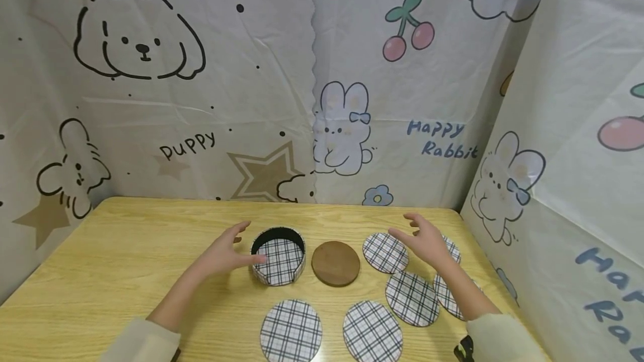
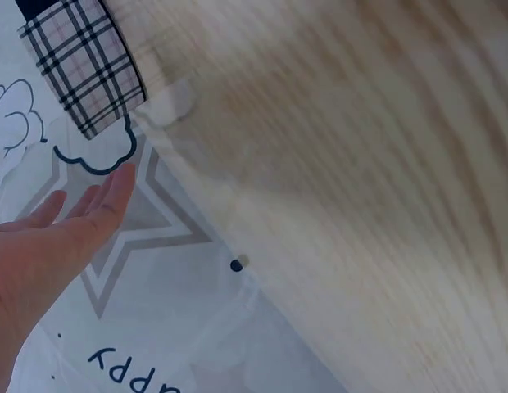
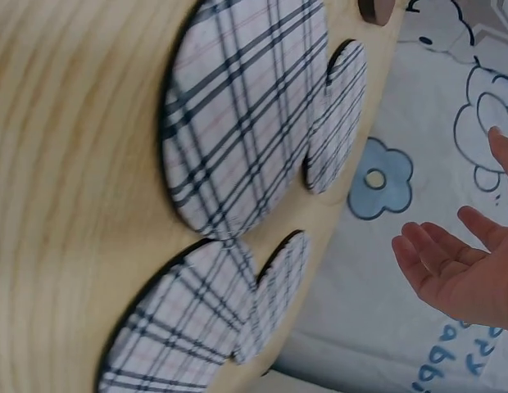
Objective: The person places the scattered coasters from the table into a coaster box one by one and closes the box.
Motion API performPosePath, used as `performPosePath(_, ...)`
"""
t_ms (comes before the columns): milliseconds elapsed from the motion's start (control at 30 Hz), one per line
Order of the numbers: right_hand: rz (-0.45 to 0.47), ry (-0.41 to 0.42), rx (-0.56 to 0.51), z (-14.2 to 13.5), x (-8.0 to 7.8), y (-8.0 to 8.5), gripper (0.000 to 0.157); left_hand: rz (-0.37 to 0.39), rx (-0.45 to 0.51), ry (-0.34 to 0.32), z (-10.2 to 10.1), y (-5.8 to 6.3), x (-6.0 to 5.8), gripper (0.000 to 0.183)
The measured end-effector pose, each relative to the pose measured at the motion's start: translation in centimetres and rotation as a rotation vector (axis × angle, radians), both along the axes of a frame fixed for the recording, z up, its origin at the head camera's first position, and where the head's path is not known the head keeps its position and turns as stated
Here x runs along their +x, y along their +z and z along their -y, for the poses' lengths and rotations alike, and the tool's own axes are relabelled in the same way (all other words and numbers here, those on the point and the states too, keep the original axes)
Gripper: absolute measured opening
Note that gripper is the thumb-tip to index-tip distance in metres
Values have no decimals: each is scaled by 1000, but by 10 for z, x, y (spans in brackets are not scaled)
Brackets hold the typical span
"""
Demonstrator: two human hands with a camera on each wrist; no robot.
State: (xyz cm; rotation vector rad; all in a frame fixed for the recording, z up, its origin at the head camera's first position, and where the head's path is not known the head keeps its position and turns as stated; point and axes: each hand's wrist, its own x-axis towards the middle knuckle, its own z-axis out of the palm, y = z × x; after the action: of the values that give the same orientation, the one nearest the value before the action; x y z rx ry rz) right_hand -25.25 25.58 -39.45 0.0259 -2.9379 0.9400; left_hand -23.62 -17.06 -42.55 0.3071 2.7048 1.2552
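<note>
My left hand (image 1: 223, 253) hovers at the left of a round, black-lined plaid holder (image 1: 297, 274), fingers spread and thumb overlapping its rim in the head view. A plaid round surface (image 1: 282, 258) shows inside the holder. The left wrist view catches the holder's plaid outer wall (image 2: 83, 70) beyond the fingers. Over the plaid coasters at the right, my right hand (image 1: 426, 242) is held with relaxed fingers and nothing in it. It partly covers the coasters behind it. One coaster (image 1: 384, 253) lies just left of that hand, and another (image 1: 412, 299) lies nearer me.
A plain brown round disc (image 1: 335, 263) lies right of the holder. Toward the front edge are two more plaid coasters, one left (image 1: 291, 330) and one right (image 1: 373, 332). Others (image 1: 449, 296) lie under the right forearm. Printed cloth (image 1: 271, 82) hangs behind the wooden table (image 1: 151, 239).
</note>
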Motion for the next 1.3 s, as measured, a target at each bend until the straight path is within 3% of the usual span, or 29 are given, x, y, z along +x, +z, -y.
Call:
performPosePath(233,52,-55,-24,-22,1,-10,79,20,30,-23,-4,-5,1,107)
performPosePath(467,60,-161,-57,-49,-1,-25,83,35,36,-44,-7,-8,4,107)
performPosePath(767,87,-252,-22,-115,-35,-93,95,70,71,-38,-7,-12,5,111)
performPosePath(833,111,-278,-26,-115,-31,-89,94,88,86,-26,-7,-14,5,111)
performPosePath(1033,162,-307,-66,-95,-5,-56,84,104,97,-28,-8,-19,5,113)
performPosePath(1300,147,-363,76,-100,0,-63,82,106,73,-29,-12,-22,4,115)
